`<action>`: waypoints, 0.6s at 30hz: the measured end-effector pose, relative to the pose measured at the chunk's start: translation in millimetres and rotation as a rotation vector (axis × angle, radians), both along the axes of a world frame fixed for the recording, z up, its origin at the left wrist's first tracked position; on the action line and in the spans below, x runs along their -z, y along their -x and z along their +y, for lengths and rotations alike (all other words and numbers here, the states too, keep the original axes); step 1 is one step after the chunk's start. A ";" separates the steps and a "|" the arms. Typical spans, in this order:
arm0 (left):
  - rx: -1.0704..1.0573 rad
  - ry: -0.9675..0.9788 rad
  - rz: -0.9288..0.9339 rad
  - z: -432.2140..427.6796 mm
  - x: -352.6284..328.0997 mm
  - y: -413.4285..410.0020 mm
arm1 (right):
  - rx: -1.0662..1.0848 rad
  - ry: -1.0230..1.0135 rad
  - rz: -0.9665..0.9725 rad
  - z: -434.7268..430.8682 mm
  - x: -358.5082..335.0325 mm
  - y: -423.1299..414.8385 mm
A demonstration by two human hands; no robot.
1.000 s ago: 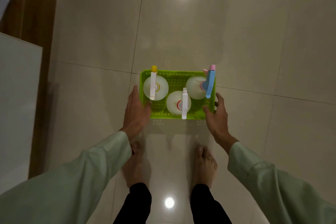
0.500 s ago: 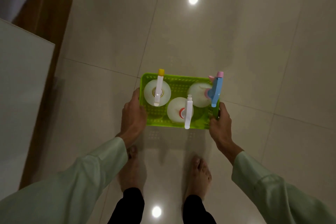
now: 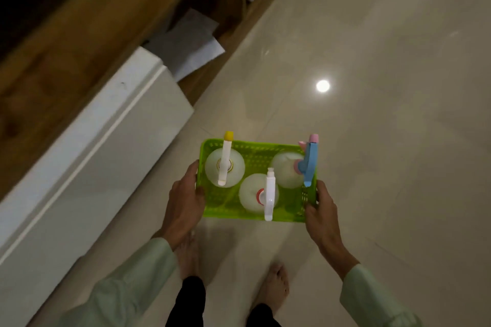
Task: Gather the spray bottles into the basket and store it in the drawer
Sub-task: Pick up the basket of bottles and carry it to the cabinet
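Observation:
A bright green plastic basket (image 3: 261, 152) is held above the tiled floor at the middle of the view. Three white spray bottles stand upright in it: one with a yellow nozzle tip (image 3: 224, 166) at the left, one with a red collar and white trigger (image 3: 259, 195) at the front, and one with a blue and pink trigger head (image 3: 288, 168) at the right. My left hand (image 3: 184, 200) grips the basket's left side. My right hand (image 3: 322, 208) grips its right front corner.
A white drawer front or cabinet panel (image 3: 87, 151) runs diagonally along the left. Behind it is a wooden cabinet (image 3: 111, 16) with loose white papers (image 3: 191, 45) in an open compartment. My bare feet (image 3: 275, 285) stand on the glossy beige floor (image 3: 385, 141), which stretches to the right.
The basket has been lifted off the floor in both hands. The view has swung left, bringing the wooden cabinet and white panel into sight.

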State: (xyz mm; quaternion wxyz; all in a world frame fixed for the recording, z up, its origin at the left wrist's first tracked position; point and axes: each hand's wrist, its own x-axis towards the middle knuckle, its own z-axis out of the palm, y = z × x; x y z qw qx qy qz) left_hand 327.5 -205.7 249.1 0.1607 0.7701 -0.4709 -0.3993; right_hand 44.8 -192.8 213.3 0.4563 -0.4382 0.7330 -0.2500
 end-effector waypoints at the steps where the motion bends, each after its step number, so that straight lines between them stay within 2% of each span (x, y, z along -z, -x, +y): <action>1: -0.038 0.019 0.003 8.6 -17.9 -8.7 | -0.036 0.003 -0.001 -0.8 -16.9 -7.0; 10: -0.305 0.083 -0.044 114.9 -148.0 -96.0 | -0.358 0.000 -0.018 19.1 -133.2 -100.1; 18: -0.515 0.081 -0.113 245.9 -192.1 -198.3 | -0.603 0.065 -0.066 84.3 -179.9 -226.5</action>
